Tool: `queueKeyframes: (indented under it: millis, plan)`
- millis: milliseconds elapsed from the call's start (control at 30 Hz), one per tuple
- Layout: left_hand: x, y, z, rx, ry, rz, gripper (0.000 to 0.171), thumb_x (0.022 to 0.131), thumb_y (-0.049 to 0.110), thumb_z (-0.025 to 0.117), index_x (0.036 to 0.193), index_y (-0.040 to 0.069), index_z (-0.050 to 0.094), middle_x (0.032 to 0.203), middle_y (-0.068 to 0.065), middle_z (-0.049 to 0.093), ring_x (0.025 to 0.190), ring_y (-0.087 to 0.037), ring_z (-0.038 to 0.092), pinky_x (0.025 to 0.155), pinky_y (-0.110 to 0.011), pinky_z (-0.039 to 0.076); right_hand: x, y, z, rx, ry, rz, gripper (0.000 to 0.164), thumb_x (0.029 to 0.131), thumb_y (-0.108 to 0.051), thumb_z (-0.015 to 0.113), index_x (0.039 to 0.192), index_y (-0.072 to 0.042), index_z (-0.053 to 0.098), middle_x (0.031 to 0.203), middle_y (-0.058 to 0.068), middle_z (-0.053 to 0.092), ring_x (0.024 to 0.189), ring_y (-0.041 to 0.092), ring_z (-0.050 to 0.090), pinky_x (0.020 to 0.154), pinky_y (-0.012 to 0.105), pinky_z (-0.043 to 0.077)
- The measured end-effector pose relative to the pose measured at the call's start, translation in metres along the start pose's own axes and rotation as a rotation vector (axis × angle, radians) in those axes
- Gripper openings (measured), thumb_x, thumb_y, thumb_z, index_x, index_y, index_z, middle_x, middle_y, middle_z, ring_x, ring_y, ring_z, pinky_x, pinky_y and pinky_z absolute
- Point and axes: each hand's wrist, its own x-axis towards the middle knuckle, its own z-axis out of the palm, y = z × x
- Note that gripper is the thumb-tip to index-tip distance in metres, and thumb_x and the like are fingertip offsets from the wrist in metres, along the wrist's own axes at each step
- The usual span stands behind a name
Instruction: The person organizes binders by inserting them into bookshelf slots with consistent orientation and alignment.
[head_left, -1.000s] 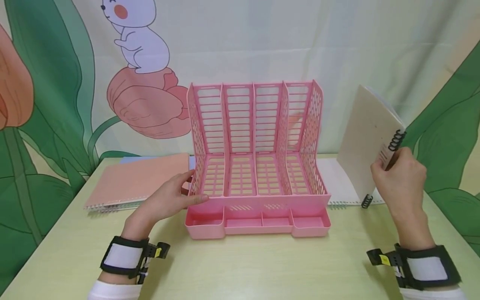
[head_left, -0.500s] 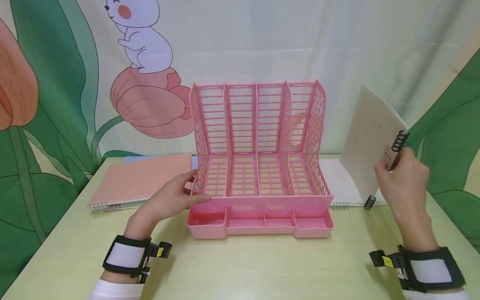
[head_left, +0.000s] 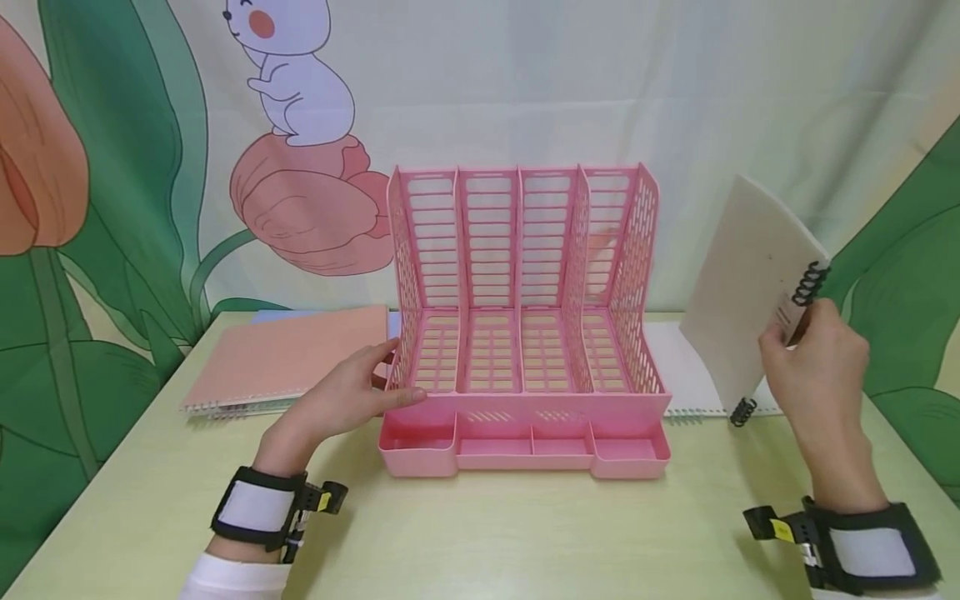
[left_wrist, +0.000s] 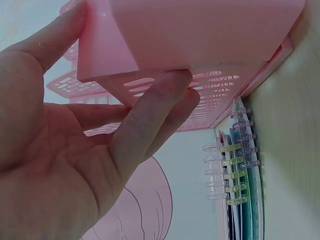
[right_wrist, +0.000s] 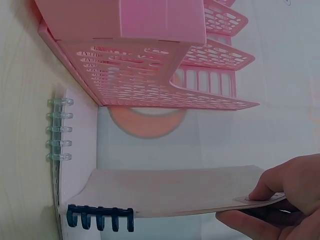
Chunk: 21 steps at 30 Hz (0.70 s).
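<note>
Barely moved since the earlier frame: just slid slightly rightward in the head view, notebook [head_left: 753, 292], rack [head_left: 517, 407], backdrop [head_left: 525, 83] and all, probably from a small turn of the head. Pinched in the right hand [head_left: 821, 358] at the edge with the black coil [head_left: 811, 283], thumb on the rack-facing side; standing tilted to the right of the rack, apart from it. Also clamped on the rack's front left corner with the left hand [head_left: 341, 398], thumb over the front panel.

As for risks, pretty easy imo to twist or flop the notebook with such a small hold at one edge. Could also snag the coil on the white pad's [head_left: 675, 362] rings [right_wrist: 60, 129], or shove the rack sideways by pushing too hard on its corner.

Hidden: the notebook's far cover, most of the white pad. Can't confirm contact between those two. Too small to read: the notebook's printing. Can't count the layers under the peach pad [head_left: 292, 350] either. Cut off up top: the bunny's [head_left: 318, 100] head.
</note>
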Motion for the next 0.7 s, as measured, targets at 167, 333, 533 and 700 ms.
queueKeyframes:
  millis: [167, 333, 533, 700]
  plan:
    - [0.000, 0.000, 0.000, -0.004, -0.004, 0.002, 0.089, 0.091, 0.034, 0.080, 0.157, -0.002, 0.032, 0.132, -0.023, 0.053, 0.106, -0.034, 0.065, 0.078, -0.040, 0.061, -0.001, -0.002, -0.002, 0.000, 0.010, -0.015, 0.033, 0.097, -0.005, 0.055, 0.122, 0.017, 0.054, 0.104, 0.038, 0.064, 0.087, 0.052, 0.065, 0.060, 0.051, 0.047]
    - [0.000, -0.001, 0.001, -0.005, -0.004, -0.012, 0.089, 0.090, 0.035, 0.080, 0.157, 0.000, 0.033, 0.132, -0.022, 0.054, 0.106, -0.033, 0.064, 0.078, -0.039, 0.061, -0.001, -0.005, -0.004, -0.003, 0.034, -0.033, 0.031, 0.097, -0.006, 0.056, 0.120, 0.015, 0.057, 0.099, 0.034, 0.066, 0.083, 0.048, 0.065, 0.054, 0.035, 0.040]
    - [0.001, -0.001, 0.001, -0.006, -0.006, -0.020, 0.088, 0.091, 0.034, 0.080, 0.158, 0.002, 0.032, 0.129, -0.022, 0.054, 0.104, -0.032, 0.064, 0.078, -0.038, 0.061, -0.002, -0.010, -0.006, 0.000, 0.056, -0.037, 0.030, 0.097, -0.007, 0.056, 0.117, 0.014, 0.057, 0.096, 0.033, 0.066, 0.082, 0.047, 0.062, 0.057, 0.041, 0.039]
    - [0.002, -0.001, 0.001, -0.015, -0.012, -0.014, 0.088, 0.091, 0.032, 0.080, 0.158, 0.001, 0.032, 0.129, -0.022, 0.054, 0.104, -0.032, 0.064, 0.078, -0.038, 0.061, -0.003, -0.014, -0.009, 0.000, 0.043, -0.012, 0.031, 0.097, -0.008, 0.056, 0.118, 0.014, 0.057, 0.098, 0.032, 0.066, 0.085, 0.047, 0.063, 0.059, 0.042, 0.040]
